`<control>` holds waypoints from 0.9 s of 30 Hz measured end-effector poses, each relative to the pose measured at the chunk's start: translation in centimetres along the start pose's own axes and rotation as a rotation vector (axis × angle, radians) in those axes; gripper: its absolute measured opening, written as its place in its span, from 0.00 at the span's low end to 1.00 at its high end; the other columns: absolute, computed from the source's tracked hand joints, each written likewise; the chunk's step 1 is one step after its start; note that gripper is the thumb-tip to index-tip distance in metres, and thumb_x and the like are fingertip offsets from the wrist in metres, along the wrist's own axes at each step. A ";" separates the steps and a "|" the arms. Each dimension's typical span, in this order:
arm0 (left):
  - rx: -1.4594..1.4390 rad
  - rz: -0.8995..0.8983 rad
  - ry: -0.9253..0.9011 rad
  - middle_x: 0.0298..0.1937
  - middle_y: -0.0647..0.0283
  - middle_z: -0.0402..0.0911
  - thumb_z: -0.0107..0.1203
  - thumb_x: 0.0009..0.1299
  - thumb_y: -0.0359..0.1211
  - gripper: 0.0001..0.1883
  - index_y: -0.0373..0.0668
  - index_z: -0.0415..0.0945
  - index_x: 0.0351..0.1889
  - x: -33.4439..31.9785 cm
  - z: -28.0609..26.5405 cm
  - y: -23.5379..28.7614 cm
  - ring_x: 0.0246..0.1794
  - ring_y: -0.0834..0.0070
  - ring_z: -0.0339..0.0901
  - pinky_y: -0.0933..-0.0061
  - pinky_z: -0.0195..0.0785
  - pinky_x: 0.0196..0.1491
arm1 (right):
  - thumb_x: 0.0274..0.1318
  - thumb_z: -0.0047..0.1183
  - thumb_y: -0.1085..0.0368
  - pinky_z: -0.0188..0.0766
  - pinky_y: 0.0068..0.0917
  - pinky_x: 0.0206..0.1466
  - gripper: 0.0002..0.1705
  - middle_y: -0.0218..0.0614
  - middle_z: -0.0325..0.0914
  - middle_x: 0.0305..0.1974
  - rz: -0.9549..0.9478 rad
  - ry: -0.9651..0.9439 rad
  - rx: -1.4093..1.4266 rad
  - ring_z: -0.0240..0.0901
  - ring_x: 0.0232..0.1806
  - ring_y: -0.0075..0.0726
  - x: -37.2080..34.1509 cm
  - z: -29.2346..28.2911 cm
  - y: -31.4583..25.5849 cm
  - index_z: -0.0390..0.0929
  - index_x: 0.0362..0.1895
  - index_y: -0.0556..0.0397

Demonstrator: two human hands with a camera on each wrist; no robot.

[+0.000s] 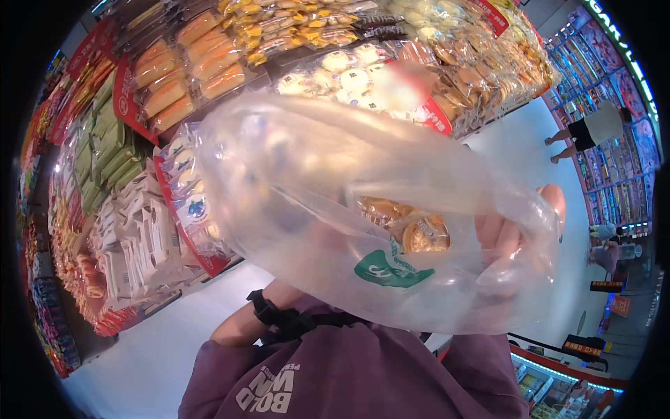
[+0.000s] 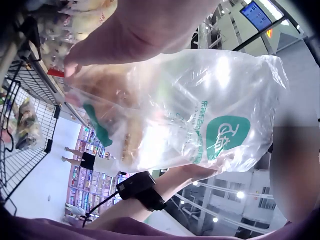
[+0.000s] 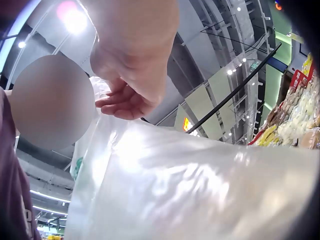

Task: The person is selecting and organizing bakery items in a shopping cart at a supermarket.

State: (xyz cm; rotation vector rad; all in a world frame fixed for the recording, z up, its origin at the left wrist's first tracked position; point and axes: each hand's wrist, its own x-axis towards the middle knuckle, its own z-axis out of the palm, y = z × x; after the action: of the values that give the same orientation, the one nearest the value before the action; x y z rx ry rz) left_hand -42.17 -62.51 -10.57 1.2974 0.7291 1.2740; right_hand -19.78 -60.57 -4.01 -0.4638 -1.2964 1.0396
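A plastic bag (image 1: 453, 171) — wrapped pastries (image 1: 427, 234) inside — the right hand (image 3: 131, 75) gripping it; left hand (image 2: 142, 30), grip unclear.

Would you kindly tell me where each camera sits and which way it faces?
Right wrist: worn there, facing past the right hand and plastic bag toward the ceiling; a purple sleeve shows.
Left wrist: worn there, looking past the left hand across the bag; the right forearm shows opposite.
Head: worn there, looking forward and down at bag and packaged snacks; left forearm and right hand show.
Head and left-wrist views share the bag's green print and a bystander.
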 end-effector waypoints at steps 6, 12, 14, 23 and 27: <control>-0.075 -0.039 -0.057 0.42 0.55 0.81 0.41 0.75 0.45 0.25 0.31 0.71 0.55 -2.8 -3.3 0.4 0.34 0.76 0.77 0.75 0.70 0.39 | 0.60 0.49 0.60 0.61 0.29 0.25 0.20 0.29 0.65 0.17 0.062 0.644 0.029 0.60 0.19 0.26 2.3 8.8 -0.5 0.56 0.20 0.46; -0.214 -0.101 -0.132 0.43 0.56 0.80 0.40 0.74 0.47 0.26 0.33 0.70 0.56 -4.3 -5.2 0.3 0.36 0.75 0.77 0.74 0.71 0.40 | 0.64 0.49 0.62 0.66 0.23 0.27 0.13 0.27 0.66 0.21 0.048 0.028 -0.078 0.62 0.21 0.22 4.9 8.3 0.5 0.65 0.27 0.50; -0.303 -0.138 -0.164 0.43 0.56 0.80 0.40 0.74 0.48 0.27 0.33 0.70 0.56 -4.6 -5.6 0.2 0.36 0.75 0.77 0.74 0.71 0.40 | 0.66 0.47 0.60 0.65 0.21 0.30 0.13 0.25 0.66 0.23 0.139 -0.140 -0.136 0.62 0.23 0.20 6.4 6.8 1.0 0.67 0.29 0.51; -0.845 -0.359 -0.244 0.45 0.58 0.80 0.39 0.74 0.51 0.28 0.35 0.70 0.58 -4.7 -6.3 0.1 0.39 0.73 0.77 0.72 0.72 0.43 | 0.71 0.42 0.52 0.58 0.18 0.34 0.19 0.22 0.62 0.25 0.139 -0.540 -0.191 0.58 0.28 0.17 8.1 11.0 3.7 0.65 0.29 0.50; -0.976 -0.410 -0.214 0.45 0.58 0.80 0.38 0.74 0.52 0.29 0.36 0.70 0.58 -4.9 -7.0 0.1 0.40 0.73 0.77 0.71 0.72 0.43 | 0.73 0.42 0.51 0.58 0.15 0.34 0.19 0.19 0.63 0.31 0.150 -0.682 -0.197 0.58 0.32 0.11 8.3 13.0 3.6 0.70 0.35 0.53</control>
State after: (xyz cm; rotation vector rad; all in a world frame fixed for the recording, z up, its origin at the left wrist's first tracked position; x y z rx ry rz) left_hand -49.89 -65.22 -13.16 0.4334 0.1353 0.9243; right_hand -33.74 -55.23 1.15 -0.3675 -2.0058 1.2570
